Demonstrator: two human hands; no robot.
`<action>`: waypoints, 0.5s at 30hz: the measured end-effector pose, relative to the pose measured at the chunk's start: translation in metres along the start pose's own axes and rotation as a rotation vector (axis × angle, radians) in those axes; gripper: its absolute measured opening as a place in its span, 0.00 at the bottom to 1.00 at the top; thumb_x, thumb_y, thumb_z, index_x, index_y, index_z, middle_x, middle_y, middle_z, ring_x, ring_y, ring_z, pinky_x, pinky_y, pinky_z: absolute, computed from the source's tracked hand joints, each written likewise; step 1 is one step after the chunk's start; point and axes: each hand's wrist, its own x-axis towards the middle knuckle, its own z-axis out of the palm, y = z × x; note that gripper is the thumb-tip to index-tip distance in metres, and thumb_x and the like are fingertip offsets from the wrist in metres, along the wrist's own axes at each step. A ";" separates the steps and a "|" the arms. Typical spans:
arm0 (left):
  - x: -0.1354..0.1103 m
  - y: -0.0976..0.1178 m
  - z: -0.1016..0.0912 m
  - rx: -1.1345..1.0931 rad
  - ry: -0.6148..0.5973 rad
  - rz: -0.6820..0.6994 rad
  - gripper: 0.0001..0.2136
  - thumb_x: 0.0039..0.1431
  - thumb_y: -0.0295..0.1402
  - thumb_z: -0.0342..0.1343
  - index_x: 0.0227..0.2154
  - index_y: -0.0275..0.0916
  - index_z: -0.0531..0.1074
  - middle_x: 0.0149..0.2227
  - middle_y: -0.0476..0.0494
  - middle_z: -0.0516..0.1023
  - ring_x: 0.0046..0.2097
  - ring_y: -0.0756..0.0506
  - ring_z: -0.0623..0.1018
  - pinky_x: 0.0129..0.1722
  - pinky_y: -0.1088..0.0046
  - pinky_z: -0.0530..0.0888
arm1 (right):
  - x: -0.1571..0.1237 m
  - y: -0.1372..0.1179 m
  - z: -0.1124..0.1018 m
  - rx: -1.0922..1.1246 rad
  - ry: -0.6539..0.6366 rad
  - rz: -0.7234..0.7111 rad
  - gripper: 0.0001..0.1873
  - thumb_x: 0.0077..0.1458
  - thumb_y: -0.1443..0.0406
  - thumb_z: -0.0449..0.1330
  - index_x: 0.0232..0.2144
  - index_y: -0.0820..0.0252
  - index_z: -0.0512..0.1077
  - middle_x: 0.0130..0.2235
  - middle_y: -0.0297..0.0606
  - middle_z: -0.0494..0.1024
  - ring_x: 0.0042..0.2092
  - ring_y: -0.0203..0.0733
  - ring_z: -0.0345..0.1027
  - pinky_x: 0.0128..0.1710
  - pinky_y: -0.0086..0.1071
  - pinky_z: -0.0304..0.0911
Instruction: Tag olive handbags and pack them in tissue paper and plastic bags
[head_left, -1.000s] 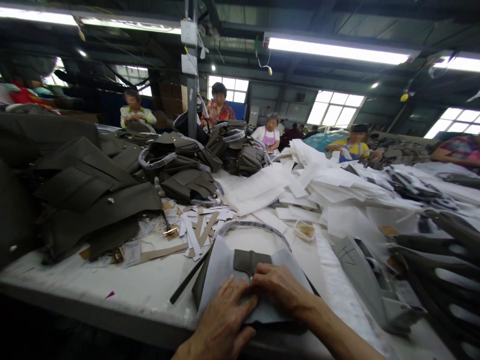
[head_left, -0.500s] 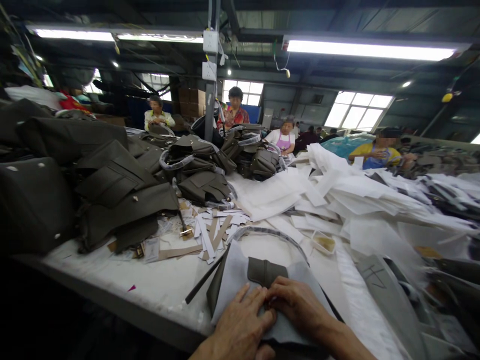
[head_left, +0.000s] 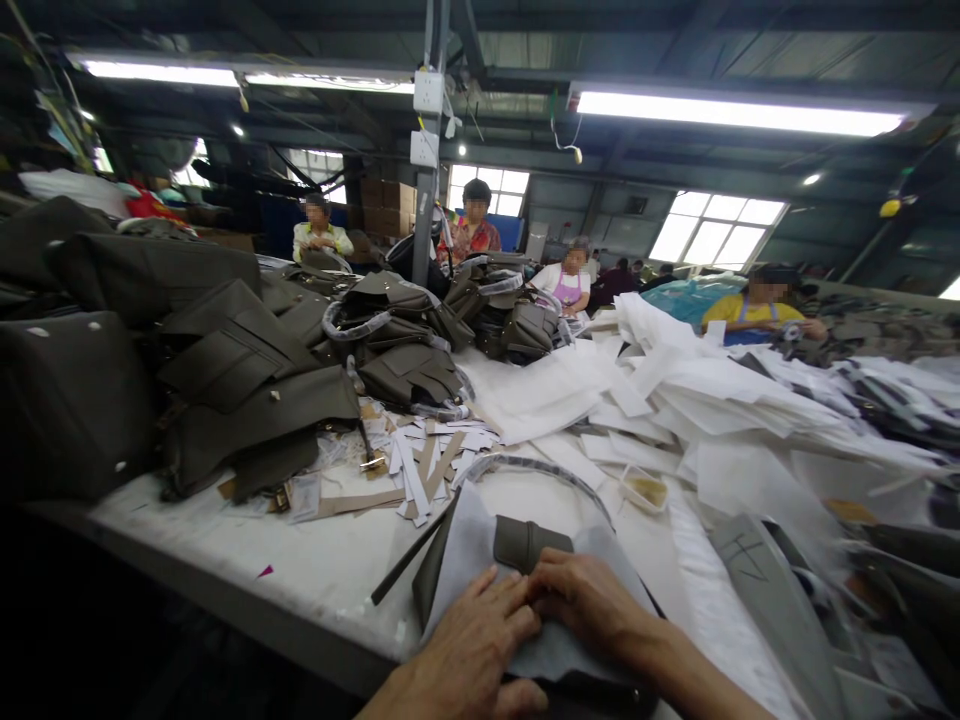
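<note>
A dark olive handbag (head_left: 525, 541) lies on the white table (head_left: 322, 565) at the near edge, mostly covered by a sheet of pale grey wrapping paper (head_left: 472, 545). Its wrapped handle (head_left: 525, 466) arcs behind it. My left hand (head_left: 469, 645) lies flat on the paper with fingers stretched out. My right hand (head_left: 589, 600) rests beside it, fingertips curled down at the bag's flap, touching the left fingers. Whether the right fingers pinch anything is hidden.
A heap of dark olive bags (head_left: 225, 380) fills the left. Paper strips (head_left: 420, 460) lie mid-table, a small tray (head_left: 645, 487) to the right, white sheets (head_left: 675, 390) beyond. Several people (head_left: 472, 220) work at the far side. More bags (head_left: 757, 580) lie at right.
The view has swung left and tilted slightly. Both hands stay pressed together on the paper over the bag, the left fingers shifting a little.
</note>
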 end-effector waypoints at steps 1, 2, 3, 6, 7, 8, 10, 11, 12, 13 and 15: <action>0.000 0.000 -0.001 0.000 0.003 0.006 0.26 0.58 0.47 0.60 0.57 0.45 0.65 0.63 0.43 0.66 0.65 0.39 0.64 0.68 0.56 0.52 | 0.000 -0.002 -0.001 -0.025 -0.015 0.004 0.11 0.57 0.69 0.58 0.35 0.51 0.80 0.35 0.32 0.79 0.37 0.38 0.73 0.37 0.28 0.60; -0.001 0.001 -0.003 0.003 0.002 0.015 0.27 0.59 0.47 0.60 0.58 0.46 0.64 0.64 0.44 0.65 0.65 0.39 0.63 0.68 0.55 0.52 | 0.000 -0.005 -0.001 -0.051 -0.027 0.014 0.11 0.58 0.69 0.58 0.35 0.52 0.79 0.35 0.32 0.79 0.37 0.38 0.73 0.37 0.28 0.60; -0.001 0.001 -0.004 0.008 -0.002 0.024 0.27 0.59 0.47 0.59 0.59 0.46 0.63 0.64 0.43 0.64 0.65 0.39 0.62 0.68 0.55 0.52 | 0.001 -0.008 0.000 -0.079 -0.035 0.038 0.10 0.58 0.69 0.57 0.34 0.53 0.79 0.36 0.33 0.79 0.38 0.39 0.73 0.37 0.29 0.59; -0.002 0.001 -0.004 0.030 -0.005 0.039 0.29 0.61 0.48 0.56 0.62 0.45 0.59 0.67 0.42 0.59 0.67 0.39 0.60 0.68 0.55 0.52 | 0.001 -0.019 0.007 -0.172 -0.025 0.162 0.08 0.57 0.68 0.56 0.35 0.59 0.76 0.38 0.38 0.79 0.40 0.44 0.73 0.38 0.32 0.59; -0.001 0.000 -0.003 0.040 -0.001 0.037 0.30 0.62 0.48 0.56 0.63 0.45 0.58 0.68 0.41 0.58 0.67 0.40 0.60 0.68 0.55 0.52 | 0.002 -0.023 0.010 -0.201 -0.010 0.213 0.08 0.57 0.68 0.56 0.35 0.60 0.76 0.38 0.40 0.79 0.41 0.45 0.73 0.39 0.33 0.59; -0.001 0.000 -0.001 0.052 0.005 0.036 0.30 0.61 0.48 0.56 0.63 0.45 0.57 0.68 0.41 0.57 0.67 0.40 0.60 0.68 0.55 0.52 | 0.002 -0.026 0.013 -0.219 0.011 0.262 0.09 0.56 0.68 0.55 0.36 0.61 0.75 0.39 0.41 0.80 0.42 0.47 0.73 0.40 0.34 0.59; -0.001 -0.003 0.006 0.087 0.018 0.044 0.31 0.61 0.47 0.57 0.64 0.45 0.57 0.68 0.41 0.57 0.67 0.40 0.60 0.68 0.55 0.53 | 0.003 -0.033 0.017 -0.209 0.063 0.350 0.09 0.56 0.68 0.55 0.35 0.60 0.75 0.38 0.42 0.80 0.42 0.47 0.73 0.39 0.35 0.59; -0.001 -0.005 0.011 0.113 0.030 0.053 0.31 0.61 0.47 0.58 0.64 0.45 0.56 0.68 0.41 0.57 0.67 0.40 0.60 0.68 0.55 0.54 | 0.003 -0.035 0.017 -0.183 0.090 0.394 0.09 0.55 0.67 0.55 0.33 0.60 0.76 0.37 0.41 0.81 0.40 0.46 0.73 0.38 0.34 0.58; -0.002 -0.007 0.016 0.144 0.047 0.064 0.31 0.61 0.46 0.57 0.64 0.44 0.56 0.68 0.40 0.57 0.67 0.39 0.60 0.68 0.55 0.55 | 0.004 -0.037 0.017 -0.152 0.113 0.440 0.09 0.54 0.67 0.55 0.31 0.58 0.76 0.35 0.40 0.81 0.39 0.46 0.74 0.36 0.34 0.58; -0.003 -0.010 0.021 0.183 0.071 0.075 0.31 0.61 0.46 0.57 0.64 0.43 0.57 0.68 0.39 0.58 0.67 0.39 0.61 0.67 0.55 0.57 | 0.004 -0.039 0.016 -0.121 0.131 0.485 0.09 0.52 0.67 0.55 0.30 0.57 0.76 0.34 0.39 0.82 0.38 0.45 0.74 0.35 0.33 0.57; -0.004 -0.015 0.028 0.281 0.144 0.103 0.29 0.62 0.45 0.56 0.63 0.42 0.59 0.66 0.38 0.61 0.65 0.38 0.64 0.65 0.54 0.61 | 0.005 -0.041 0.012 -0.066 0.157 0.557 0.08 0.50 0.66 0.56 0.27 0.55 0.77 0.32 0.37 0.82 0.36 0.44 0.74 0.33 0.32 0.56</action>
